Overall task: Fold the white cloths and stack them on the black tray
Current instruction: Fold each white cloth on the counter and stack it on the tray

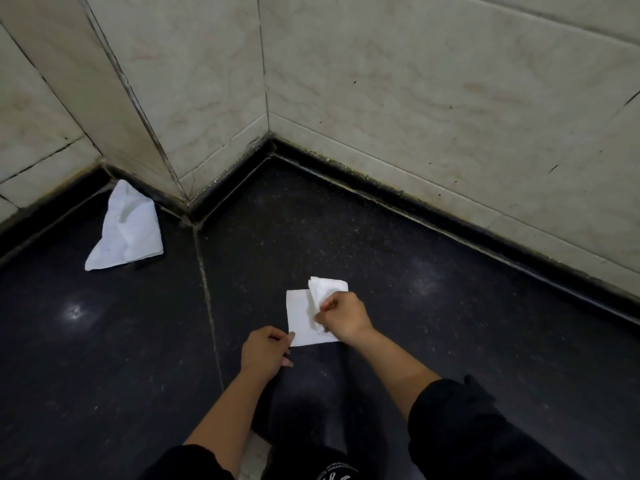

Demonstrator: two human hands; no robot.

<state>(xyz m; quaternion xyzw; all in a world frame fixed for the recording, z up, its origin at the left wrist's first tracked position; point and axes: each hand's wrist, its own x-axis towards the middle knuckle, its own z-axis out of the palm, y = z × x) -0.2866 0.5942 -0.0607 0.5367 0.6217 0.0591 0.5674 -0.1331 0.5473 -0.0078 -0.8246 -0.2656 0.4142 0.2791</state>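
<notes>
Head view: we fold white cloth mid-desk; left grip pinches near-left corner, right grip pinches raised flap. Second cloth crumpled at far-left edge. Risk: flap lands skewed if pinned corner slips.

Right of the fingers pinching the flat cloth, and back toward me, I saw bare dark table. Beyond them the tiled wall blocked the way. Far left of them, its jutting corner and a crumpled cloth narrowed the passage.
</notes>
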